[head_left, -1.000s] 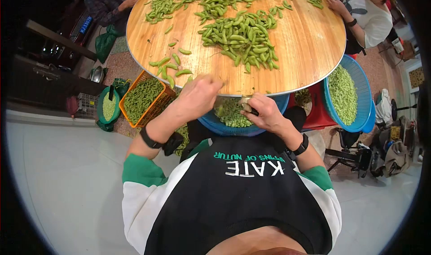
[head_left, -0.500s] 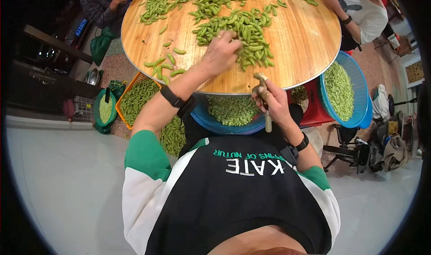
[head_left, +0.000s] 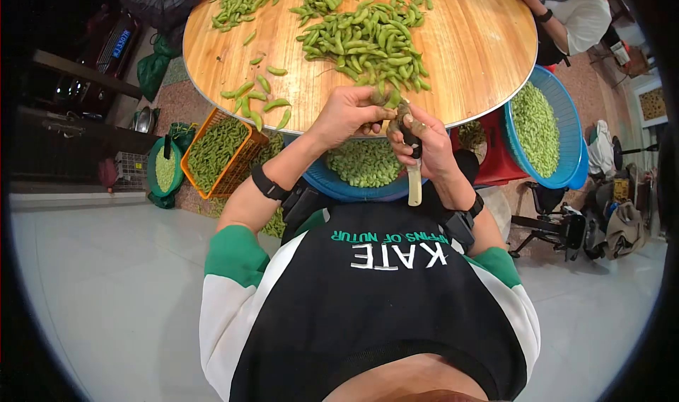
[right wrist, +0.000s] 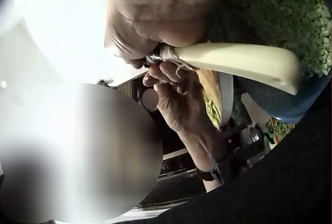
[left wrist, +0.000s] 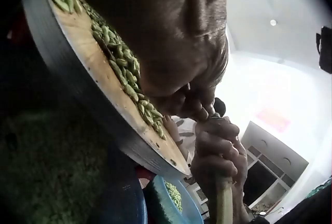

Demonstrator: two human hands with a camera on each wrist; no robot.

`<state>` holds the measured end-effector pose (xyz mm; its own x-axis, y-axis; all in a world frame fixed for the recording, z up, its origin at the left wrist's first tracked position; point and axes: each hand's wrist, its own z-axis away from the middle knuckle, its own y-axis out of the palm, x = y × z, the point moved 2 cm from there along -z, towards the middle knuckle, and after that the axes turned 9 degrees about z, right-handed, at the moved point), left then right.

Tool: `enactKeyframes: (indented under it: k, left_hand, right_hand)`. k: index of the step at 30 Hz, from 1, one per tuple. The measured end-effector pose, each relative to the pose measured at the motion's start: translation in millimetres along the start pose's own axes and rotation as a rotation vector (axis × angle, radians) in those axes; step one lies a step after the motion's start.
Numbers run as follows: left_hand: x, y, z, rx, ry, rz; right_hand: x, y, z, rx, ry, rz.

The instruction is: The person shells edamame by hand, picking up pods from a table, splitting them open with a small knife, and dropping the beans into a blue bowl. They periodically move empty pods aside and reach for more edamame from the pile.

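Note:
Just over the near edge of the round wooden table, both hands meet at the fingertips. My left hand pinches a green soybean pod against the right fingers. My right hand grips a tool with a cream handle, which points down toward me; its working end is hidden in the fingers. The right wrist view shows the cream handle sticking out below the palm. A pile of soybean pods lies beyond the hands. Under them, a blue basin holds pale shelled beans.
Several loose pods are scattered at the table's left. An orange crate of pods and a green basin stand left of the table. At the right is another blue basin with shelled beans. Two people sit at the far side.
My left hand reached from above the basin to the pod pile, then came back to the right hand with a pod. The right hand rose to the table edge, its tool handle now showing.

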<state>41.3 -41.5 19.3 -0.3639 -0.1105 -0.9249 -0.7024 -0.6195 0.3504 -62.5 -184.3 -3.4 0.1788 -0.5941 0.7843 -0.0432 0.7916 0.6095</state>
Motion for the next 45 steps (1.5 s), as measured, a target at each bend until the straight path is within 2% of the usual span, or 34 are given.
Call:
enactKeyframes:
  k: [4,7,9,12,13,15,16,18,22,24,25,27,29,31,32,34,35,37,38,40,42,43,44,45]
  left_hand:
    - [-2.2,-2.3,1.4,0.005,0.001,-0.057]
    - [0.4,-1.8,2.3,0.033,0.081,-0.129]
    - [-0.4,1.8,4.9,0.033,0.219,-0.165]
    - [3.5,-2.0,2.5,0.045,0.249,-0.262]
    - [1.9,-3.4,3.2,0.044,0.249,-0.26]
    - [0.0,-6.0,4.7,0.098,0.02,-0.009]
    - [0.8,-6.3,4.6,0.097,0.021,-0.01]
    - [9.0,-6.3,5.2,0.14,-0.122,0.31]
    - [16.8,-4.7,4.0,0.215,-0.194,0.53]
    - [3.2,2.0,8.1,0.003,0.545,-0.879]
    - [3.2,4.0,10.0,0.0,0.545,-0.879]
    - [2.5,12.9,20.3,-0.05,0.847,-1.25]
    - [3.8,14.6,21.3,-0.073,0.851,-1.308]
    - [6.2,11.4,20.3,-0.08,0.813,-1.221]
    - [6.0,9.7,20.3,-0.081,0.812,-1.223]
    - [-0.3,8.4,18.1,-0.048,0.493,-0.837]
    - [0.3,9.0,17.7,-0.047,0.494,-0.837]
    - [7.3,6.1,14.8,-0.074,0.159,-0.233]
    - [6.8,7.2,15.4,-0.074,0.161,-0.234]
    - [11.0,9.5,17.1,-0.103,-0.129,0.008]
    - [11.6,13.7,17.8,-0.123,-0.062,-0.099]
    - [12.0,15.3,18.9,-0.143,0.007,-0.209]
    - [15.7,14.5,18.2,-0.146,0.007,-0.207]
    - [18.7,14.1,17.7,-0.128,0.067,-0.326]
  right_hand:
    - [2.4,4.6,2.2,0.031,-0.019,0.019]
    - [2.0,6.6,4.5,-0.014,-0.026,0.039]
    - [0.4,9.5,3.3,-0.045,-0.03,0.037]
    - [-0.6,8.5,2.1,-0.091,-0.08,0.117]
    - [-0.9,7.2,2.1,-0.055,-0.05,0.03]
    - [0.3,5.1,1.5,-0.016,-0.021,-0.057]
    - [0.7,5.2,1.8,0.059,0.016,-0.163]
    - [-1.4,3.6,3.0,0.199,0.075,-0.329]
    - [-6.6,-0.7,-0.2,0.184,0.098,-0.393]
    - [-11.2,-4.9,-3.5,0.037,0.167,-0.467]
    - [-13.4,-5.6,-3.9,0.039,0.168,-0.466]
    - [-19.3,-5.9,-2.2,0.073,0.171,-0.526]
    - [-23.2,-6.2,-2.5,0.078,0.177,-0.557]
    - [-23.2,-2.6,-1.6,0.086,0.189,-0.588]
    - [-21.3,-0.1,0.3,0.07,0.164,-0.554]
    - [-19.5,0.6,1.9,0.054,0.138,-0.519]
    - [-18.8,-1.0,2.7,0.069,0.108,-0.487]
    - [-17.6,-4.6,4.1,0.085,0.078,-0.452]
    - [-17.0,-7.1,4.8,0.068,0.045,-0.345]
    - [-17.1,-9.2,4.4,0.051,0.013,-0.237]
    - [-19.4,-13.2,5.3,-0.198,-0.056,0.393]
    - [-23.3,-11.0,4.4,-0.199,-0.05,0.391]
    - [-20.5,-8.3,1.9,-0.317,-0.292,0.702]
    - [-17.9,-6.2,0.8,-0.431,-0.539,1.01]
